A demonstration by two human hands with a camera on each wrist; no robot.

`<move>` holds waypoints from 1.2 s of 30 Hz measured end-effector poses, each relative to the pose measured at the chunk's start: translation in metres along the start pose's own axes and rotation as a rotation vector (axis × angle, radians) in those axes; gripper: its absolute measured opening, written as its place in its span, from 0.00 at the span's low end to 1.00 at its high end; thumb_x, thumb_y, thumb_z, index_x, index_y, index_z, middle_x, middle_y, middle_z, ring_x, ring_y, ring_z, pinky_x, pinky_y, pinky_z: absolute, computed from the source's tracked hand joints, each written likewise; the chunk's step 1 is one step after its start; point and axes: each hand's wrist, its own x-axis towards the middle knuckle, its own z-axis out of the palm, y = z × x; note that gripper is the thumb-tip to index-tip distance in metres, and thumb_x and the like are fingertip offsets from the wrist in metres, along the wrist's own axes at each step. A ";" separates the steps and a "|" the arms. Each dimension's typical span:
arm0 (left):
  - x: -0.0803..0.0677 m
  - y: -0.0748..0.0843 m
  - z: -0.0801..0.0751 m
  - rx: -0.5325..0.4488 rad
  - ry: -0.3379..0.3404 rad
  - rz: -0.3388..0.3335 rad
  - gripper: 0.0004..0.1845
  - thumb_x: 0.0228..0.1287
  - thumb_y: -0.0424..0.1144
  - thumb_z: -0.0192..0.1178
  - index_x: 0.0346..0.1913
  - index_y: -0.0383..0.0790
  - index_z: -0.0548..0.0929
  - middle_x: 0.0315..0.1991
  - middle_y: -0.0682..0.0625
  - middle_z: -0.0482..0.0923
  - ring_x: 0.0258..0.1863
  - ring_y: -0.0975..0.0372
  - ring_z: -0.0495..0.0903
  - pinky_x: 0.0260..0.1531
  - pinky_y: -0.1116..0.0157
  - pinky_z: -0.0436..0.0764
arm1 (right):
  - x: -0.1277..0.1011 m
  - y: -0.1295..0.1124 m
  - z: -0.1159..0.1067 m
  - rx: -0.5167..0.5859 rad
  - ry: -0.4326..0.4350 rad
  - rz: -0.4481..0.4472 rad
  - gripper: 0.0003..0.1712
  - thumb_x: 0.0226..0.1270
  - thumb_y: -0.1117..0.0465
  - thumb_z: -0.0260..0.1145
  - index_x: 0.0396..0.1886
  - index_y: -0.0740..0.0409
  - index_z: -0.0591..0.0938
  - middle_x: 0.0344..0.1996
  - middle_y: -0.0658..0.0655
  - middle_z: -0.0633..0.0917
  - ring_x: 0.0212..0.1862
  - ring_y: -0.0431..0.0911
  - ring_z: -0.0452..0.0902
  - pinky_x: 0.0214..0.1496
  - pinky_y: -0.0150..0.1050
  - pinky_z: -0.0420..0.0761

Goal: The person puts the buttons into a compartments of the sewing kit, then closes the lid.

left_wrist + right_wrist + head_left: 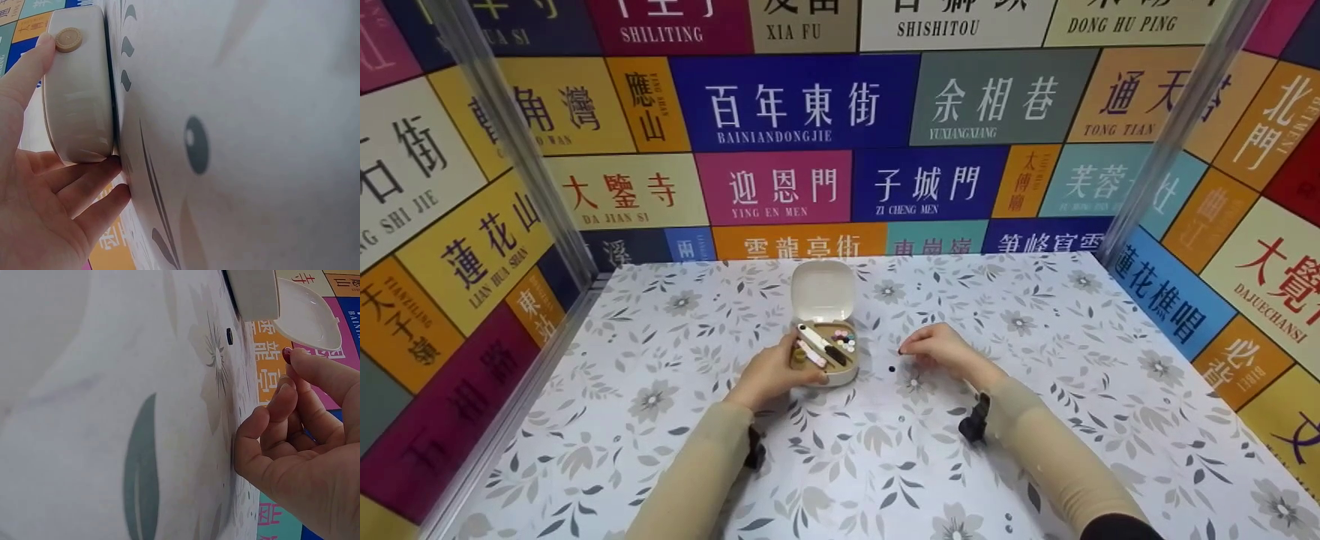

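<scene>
Fingers (292,391) of right hand (937,350) pinching small red button (287,355); left hand (771,373) gripping open sewing box (826,352).

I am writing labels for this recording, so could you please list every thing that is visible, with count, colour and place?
sewing kit box: one, cream, open with lid up, at table centre, holding small tools and pale round pieces
tan button: one, on the box's outer side
small dark button: one, black, lying on the table right of the box
small red piece: one, dark red, at the right fingertips
table: one, white cover with grey flower print
walls: coloured panels with Chinese street names
left hand: holds the box
right hand: pinches the red piece, above the table
</scene>
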 end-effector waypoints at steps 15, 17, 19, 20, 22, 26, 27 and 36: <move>0.000 0.001 -0.001 -0.010 0.006 -0.022 0.63 0.40 0.63 0.75 0.77 0.46 0.52 0.68 0.41 0.67 0.64 0.48 0.68 0.66 0.51 0.62 | -0.007 -0.032 0.000 0.068 -0.036 0.054 0.15 0.62 0.67 0.67 0.45 0.76 0.82 0.26 0.51 0.86 0.27 0.44 0.73 0.33 0.39 0.77; -0.001 0.002 0.000 -0.015 0.002 -0.029 0.62 0.40 0.63 0.75 0.77 0.46 0.53 0.68 0.41 0.67 0.64 0.48 0.68 0.66 0.50 0.61 | -0.002 -0.027 -0.001 0.073 -0.027 0.063 0.14 0.62 0.67 0.67 0.44 0.74 0.83 0.28 0.54 0.86 0.28 0.45 0.74 0.35 0.40 0.78; -0.001 0.002 0.000 -0.025 -0.004 -0.037 0.62 0.40 0.62 0.75 0.77 0.45 0.53 0.68 0.41 0.66 0.65 0.47 0.67 0.67 0.50 0.61 | 0.004 -0.019 -0.002 0.076 -0.015 0.068 0.13 0.61 0.66 0.68 0.42 0.71 0.84 0.32 0.59 0.87 0.29 0.45 0.75 0.36 0.40 0.78; -0.001 0.003 0.000 -0.026 -0.007 -0.041 0.62 0.40 0.62 0.75 0.77 0.46 0.53 0.69 0.41 0.66 0.65 0.48 0.67 0.67 0.50 0.61 | 0.006 -0.016 -0.002 0.075 -0.007 0.068 0.12 0.61 0.66 0.69 0.42 0.70 0.85 0.34 0.61 0.87 0.29 0.45 0.75 0.36 0.41 0.78; -0.001 0.003 0.000 -0.030 -0.011 -0.047 0.63 0.40 0.63 0.75 0.77 0.46 0.53 0.69 0.41 0.65 0.66 0.48 0.66 0.67 0.49 0.60 | 0.011 -0.012 -0.002 0.070 0.008 0.065 0.11 0.61 0.65 0.69 0.40 0.68 0.86 0.37 0.64 0.86 0.29 0.45 0.76 0.36 0.40 0.78; 0.000 0.002 0.001 -0.020 -0.009 -0.034 0.63 0.39 0.64 0.74 0.77 0.47 0.52 0.69 0.41 0.65 0.65 0.48 0.67 0.67 0.49 0.61 | 0.014 -0.011 -0.001 0.046 0.027 0.061 0.10 0.61 0.63 0.69 0.40 0.66 0.87 0.36 0.61 0.86 0.30 0.44 0.75 0.36 0.39 0.77; 0.001 0.002 0.001 -0.017 -0.007 -0.026 0.63 0.39 0.64 0.74 0.77 0.47 0.52 0.69 0.41 0.66 0.65 0.48 0.67 0.66 0.50 0.61 | 0.014 -0.012 0.000 0.045 0.029 0.064 0.10 0.61 0.63 0.69 0.40 0.65 0.87 0.36 0.59 0.87 0.31 0.44 0.75 0.36 0.39 0.77; 0.001 0.000 0.002 -0.013 -0.005 -0.031 0.63 0.39 0.64 0.75 0.77 0.46 0.54 0.69 0.41 0.66 0.65 0.47 0.67 0.66 0.50 0.61 | 0.016 -0.019 0.005 0.042 0.027 0.110 0.09 0.62 0.60 0.69 0.39 0.61 0.87 0.41 0.59 0.86 0.33 0.44 0.75 0.38 0.39 0.78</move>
